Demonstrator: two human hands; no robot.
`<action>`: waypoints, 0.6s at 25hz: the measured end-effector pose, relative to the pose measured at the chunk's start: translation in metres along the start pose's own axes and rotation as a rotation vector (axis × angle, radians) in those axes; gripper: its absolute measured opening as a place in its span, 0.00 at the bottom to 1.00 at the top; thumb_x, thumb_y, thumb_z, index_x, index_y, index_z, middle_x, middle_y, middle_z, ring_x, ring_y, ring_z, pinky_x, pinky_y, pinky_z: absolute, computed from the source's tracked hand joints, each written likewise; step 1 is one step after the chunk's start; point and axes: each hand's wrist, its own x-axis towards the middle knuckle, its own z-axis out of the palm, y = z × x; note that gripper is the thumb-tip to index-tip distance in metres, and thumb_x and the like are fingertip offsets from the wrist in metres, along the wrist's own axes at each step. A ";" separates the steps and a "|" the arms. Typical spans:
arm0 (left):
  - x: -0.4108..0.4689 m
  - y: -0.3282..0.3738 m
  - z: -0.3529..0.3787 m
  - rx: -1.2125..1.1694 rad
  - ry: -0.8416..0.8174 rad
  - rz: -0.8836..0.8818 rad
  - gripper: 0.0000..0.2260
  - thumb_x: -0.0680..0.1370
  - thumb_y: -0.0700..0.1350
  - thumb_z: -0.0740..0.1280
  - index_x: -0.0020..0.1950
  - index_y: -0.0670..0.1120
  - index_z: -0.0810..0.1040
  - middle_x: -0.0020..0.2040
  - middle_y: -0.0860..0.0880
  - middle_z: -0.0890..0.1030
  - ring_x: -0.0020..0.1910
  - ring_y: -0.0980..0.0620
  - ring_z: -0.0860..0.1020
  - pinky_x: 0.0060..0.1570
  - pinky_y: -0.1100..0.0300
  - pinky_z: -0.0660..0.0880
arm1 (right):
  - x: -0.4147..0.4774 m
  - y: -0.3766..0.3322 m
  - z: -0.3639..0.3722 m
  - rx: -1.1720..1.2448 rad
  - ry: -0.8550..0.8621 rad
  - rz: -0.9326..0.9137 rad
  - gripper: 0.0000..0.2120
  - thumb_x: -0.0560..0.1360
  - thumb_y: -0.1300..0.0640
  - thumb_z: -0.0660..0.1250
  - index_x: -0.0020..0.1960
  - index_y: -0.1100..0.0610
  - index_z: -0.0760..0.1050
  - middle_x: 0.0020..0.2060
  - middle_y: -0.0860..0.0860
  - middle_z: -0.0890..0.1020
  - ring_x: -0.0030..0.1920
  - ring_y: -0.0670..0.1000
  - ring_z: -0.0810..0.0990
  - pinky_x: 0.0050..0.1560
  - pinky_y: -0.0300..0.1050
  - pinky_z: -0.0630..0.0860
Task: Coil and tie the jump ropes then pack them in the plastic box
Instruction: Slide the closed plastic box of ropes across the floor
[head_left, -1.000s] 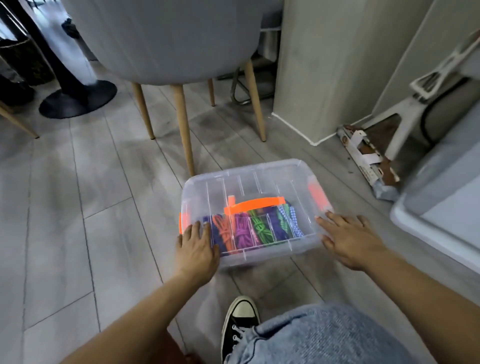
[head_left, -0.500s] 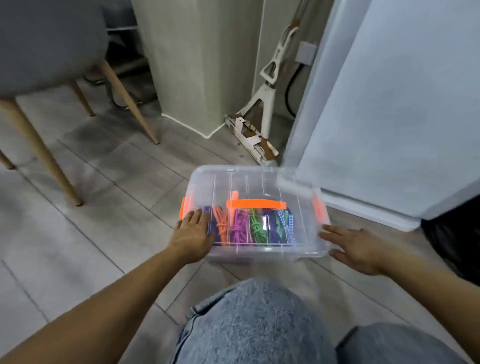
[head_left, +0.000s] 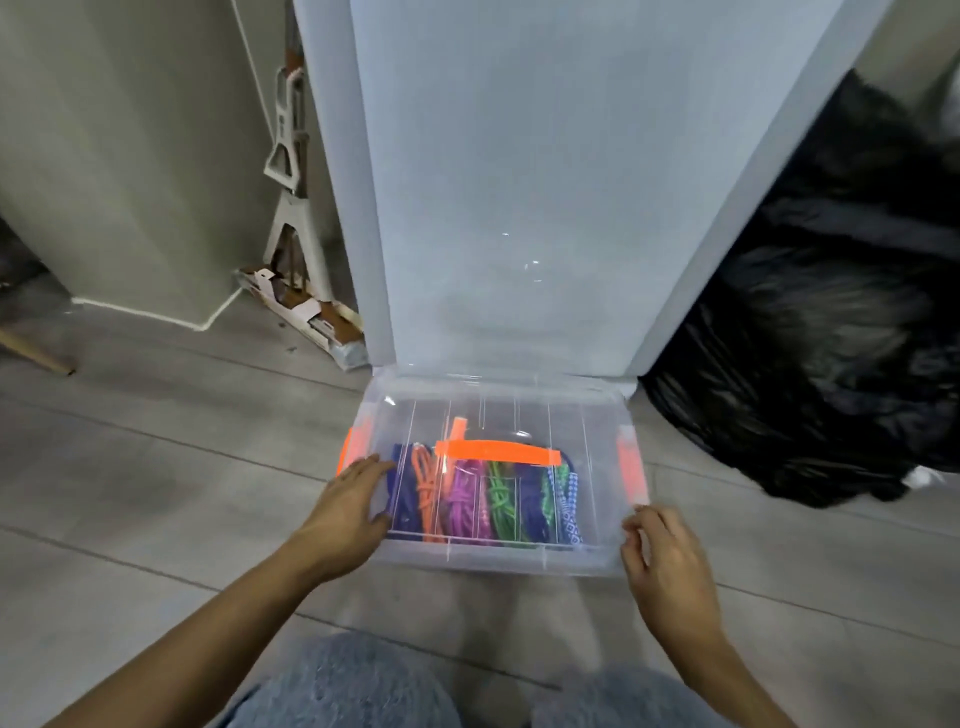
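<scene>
Grey plank floor (head_left: 156, 467), plastic box (head_left: 498, 558) against a white panel (head_left: 519, 182). Coiled jump ropes (head_left: 483, 499) packed, lid on. Left hand (head_left: 348, 506) flat on it, right hand (head_left: 662, 564) fingers curled at the corner. Basically done, I'd say.

I see the plastic box (head_left: 498, 558) on the floor (head_left: 156, 493), jump ropes (head_left: 483, 499) inside, my left hand (head_left: 345, 512) on its left side, right hand (head_left: 667, 566) at its near right corner, bin bag (head_left: 831, 338) far right
</scene>
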 end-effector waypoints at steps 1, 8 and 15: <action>0.002 0.006 0.004 -0.097 0.035 0.036 0.26 0.79 0.40 0.67 0.76 0.47 0.67 0.77 0.50 0.64 0.76 0.50 0.63 0.72 0.64 0.55 | 0.000 0.006 -0.005 0.022 0.036 0.031 0.10 0.71 0.68 0.70 0.48 0.56 0.79 0.47 0.51 0.78 0.45 0.59 0.79 0.48 0.55 0.78; 0.035 0.021 0.033 -0.747 0.252 -0.592 0.24 0.76 0.51 0.72 0.65 0.37 0.76 0.60 0.39 0.80 0.55 0.39 0.79 0.59 0.47 0.76 | 0.012 0.046 -0.028 0.534 0.252 0.748 0.23 0.73 0.53 0.74 0.64 0.55 0.71 0.59 0.56 0.75 0.40 0.52 0.78 0.49 0.45 0.72; 0.048 0.027 0.050 -1.013 0.156 -0.696 0.19 0.77 0.51 0.71 0.58 0.35 0.80 0.52 0.38 0.84 0.46 0.39 0.82 0.50 0.49 0.79 | 0.031 0.048 -0.016 0.950 -0.040 1.019 0.13 0.79 0.49 0.68 0.60 0.55 0.77 0.54 0.53 0.81 0.52 0.54 0.79 0.52 0.47 0.73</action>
